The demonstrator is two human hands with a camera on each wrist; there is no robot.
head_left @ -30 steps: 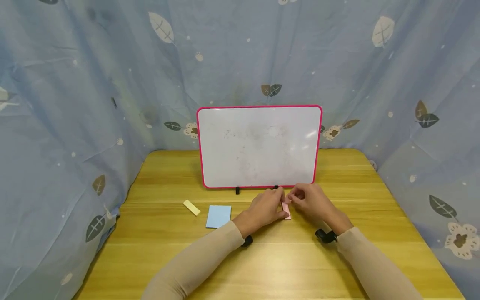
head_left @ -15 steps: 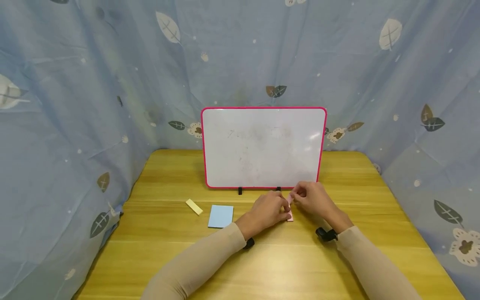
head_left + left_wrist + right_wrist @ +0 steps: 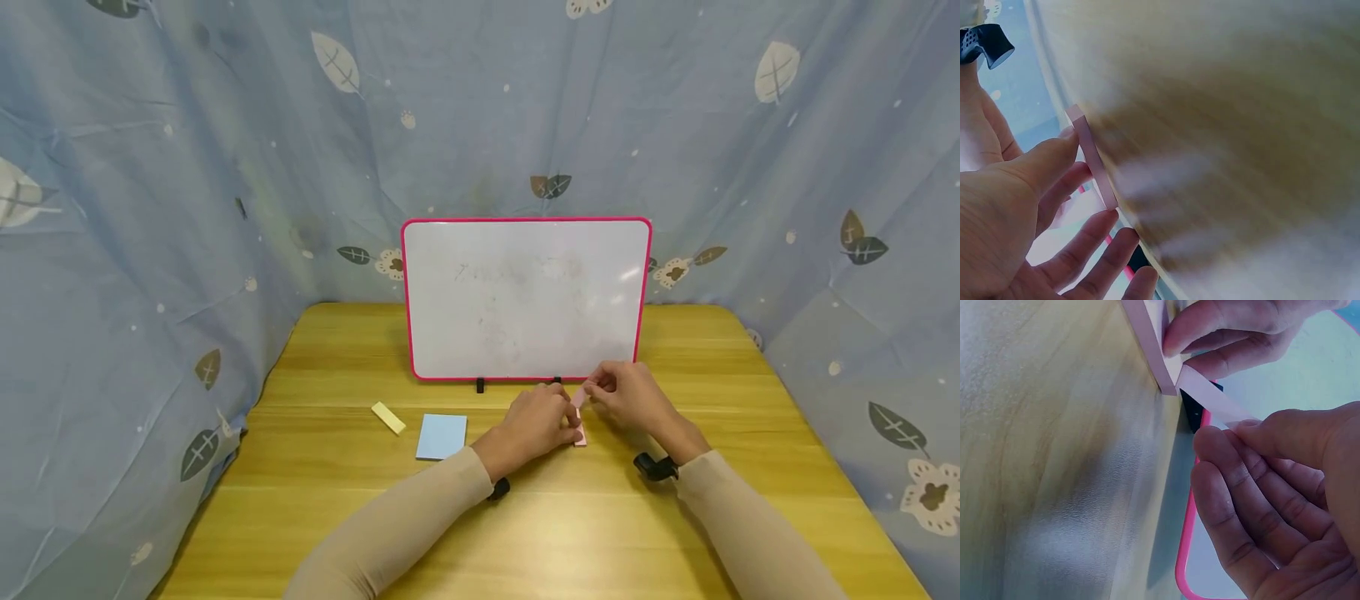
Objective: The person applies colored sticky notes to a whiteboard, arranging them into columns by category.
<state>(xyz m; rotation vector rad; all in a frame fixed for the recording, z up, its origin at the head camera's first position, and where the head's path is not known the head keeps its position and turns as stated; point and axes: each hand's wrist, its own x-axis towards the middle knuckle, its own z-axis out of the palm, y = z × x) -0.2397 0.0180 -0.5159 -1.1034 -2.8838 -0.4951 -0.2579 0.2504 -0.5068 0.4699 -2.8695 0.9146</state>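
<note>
While my left hand [image 3: 531, 417] grips the pink pad [image 3: 1095, 159] on the table [image 3: 540, 542], thumb near its closer end and fingers by its farther end, my right hand [image 3: 632, 402] pinches a pink strip [image 3: 1211, 399] between thumb and finger. The strip slants up from the pad's far end, where it seems attached; whether 1 sheet or more has lifted, I cannot tell. All this sits just in front of the whiteboard [image 3: 527, 300], close to 1 of its 2 black feet [image 3: 557, 381], with the blue pad [image 3: 441, 437] and the yellow pad [image 3: 387, 418] off to my left.

As I judge it, the likeliest trouble is a crease or tear: the strip looks thin, and a sharp tug could do it. If my left grip is too light, the whole pad could lift or swivel with the pull. A loose pinch could let the strip spring back. With both hands working so near the board, a knuckle might also nudge that foot and shift it.
</note>
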